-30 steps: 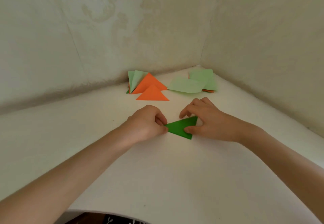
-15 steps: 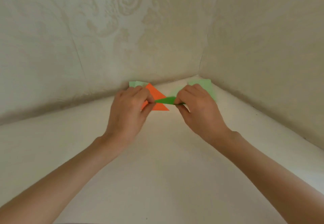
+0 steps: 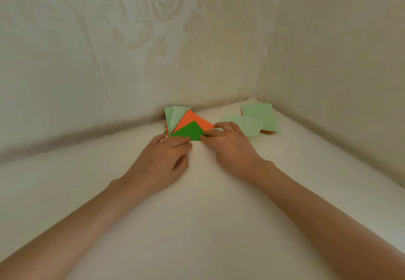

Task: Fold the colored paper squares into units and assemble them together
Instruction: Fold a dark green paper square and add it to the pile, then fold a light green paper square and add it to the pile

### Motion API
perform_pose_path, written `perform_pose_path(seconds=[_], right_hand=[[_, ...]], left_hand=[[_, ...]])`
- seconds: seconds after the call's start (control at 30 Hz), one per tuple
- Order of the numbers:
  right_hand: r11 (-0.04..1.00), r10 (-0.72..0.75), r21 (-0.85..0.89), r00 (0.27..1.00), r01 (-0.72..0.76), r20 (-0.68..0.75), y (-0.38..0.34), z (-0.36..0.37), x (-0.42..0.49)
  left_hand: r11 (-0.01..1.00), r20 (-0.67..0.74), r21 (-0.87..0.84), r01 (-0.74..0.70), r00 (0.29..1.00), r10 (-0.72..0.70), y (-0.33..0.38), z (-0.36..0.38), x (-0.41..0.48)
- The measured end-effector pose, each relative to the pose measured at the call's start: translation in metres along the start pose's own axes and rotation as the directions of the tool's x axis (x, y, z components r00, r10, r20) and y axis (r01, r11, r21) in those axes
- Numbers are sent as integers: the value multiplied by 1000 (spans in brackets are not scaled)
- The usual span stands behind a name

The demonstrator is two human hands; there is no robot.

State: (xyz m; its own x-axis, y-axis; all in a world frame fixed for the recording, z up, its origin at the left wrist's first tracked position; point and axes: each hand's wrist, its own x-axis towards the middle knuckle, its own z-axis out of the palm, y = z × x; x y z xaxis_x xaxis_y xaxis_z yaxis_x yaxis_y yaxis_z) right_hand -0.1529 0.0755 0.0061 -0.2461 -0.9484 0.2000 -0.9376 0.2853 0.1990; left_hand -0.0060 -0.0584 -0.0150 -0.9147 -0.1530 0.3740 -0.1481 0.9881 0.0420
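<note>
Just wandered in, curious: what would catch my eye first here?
Two bare hands meet mid-table: the left hand and right hand rest fingertips on a dark green folded triangle. It overlaps an orange triangle, with pale green folded pieces behind, near the back wall. To the right, in the corner, sits a loose pile of pale green squares.

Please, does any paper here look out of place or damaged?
One light green sheet lies askew, partly off the stack of squares, its near edge curling up. Nothing looks torn.

matt green paper triangle [image 3: 187, 132], smooth white tabletop [image 3: 197, 225]; embossed wallpaper [image 3: 135, 38]
</note>
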Motion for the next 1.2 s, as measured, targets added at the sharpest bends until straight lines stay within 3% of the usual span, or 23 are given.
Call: perform_pose_path(seconds=[0.1,0.2,0.3,0.37,0.47,0.53,0.67,0.8,0.97,1.1,1.2], right_hand=[[991,20,130,1000,-22,12,1,8,4],[942,173,313,976,-124,-131,14,13,3],[908,352,261,935,-329,-46,36,8,-6],[889,398,229,917,-395,38,46,6,-15],[880,432,202,901,-430,35,48,4,-24],[892,419,177,908,-417,27,49,6,-27],[867,365,344,929,-362,59,42,-1,-41],[889,187,418,981,-189,45,21,-6,-69],[828,-4,558,994,-60,113,8,-20,-93],[764,-20,642,991,-70,132,7,-18,-98],[834,-23,552,999,3,28,5,-14,-99]], left_hand=[[998,45,-22,56,997,-55,0,7,5],[995,33,-67,78,997,-76,-2,8,10],[990,23,-117,75,997,-72,-2,12,11],[988,27,-138,65,998,-62,-3,12,12],[987,40,-148,67,997,-62,-3,11,12],[985,53,-157,76,996,-69,-2,11,11],[988,-13,-144,45,999,-48,0,7,7],[984,-137,-171,-57,990,34,15,-2,2],[934,-140,-319,-159,983,120,47,-6,2],[883,-121,-459,-95,992,44,51,-5,-7],[810,-48,-585,-22,999,-7,47,-7,-12]])
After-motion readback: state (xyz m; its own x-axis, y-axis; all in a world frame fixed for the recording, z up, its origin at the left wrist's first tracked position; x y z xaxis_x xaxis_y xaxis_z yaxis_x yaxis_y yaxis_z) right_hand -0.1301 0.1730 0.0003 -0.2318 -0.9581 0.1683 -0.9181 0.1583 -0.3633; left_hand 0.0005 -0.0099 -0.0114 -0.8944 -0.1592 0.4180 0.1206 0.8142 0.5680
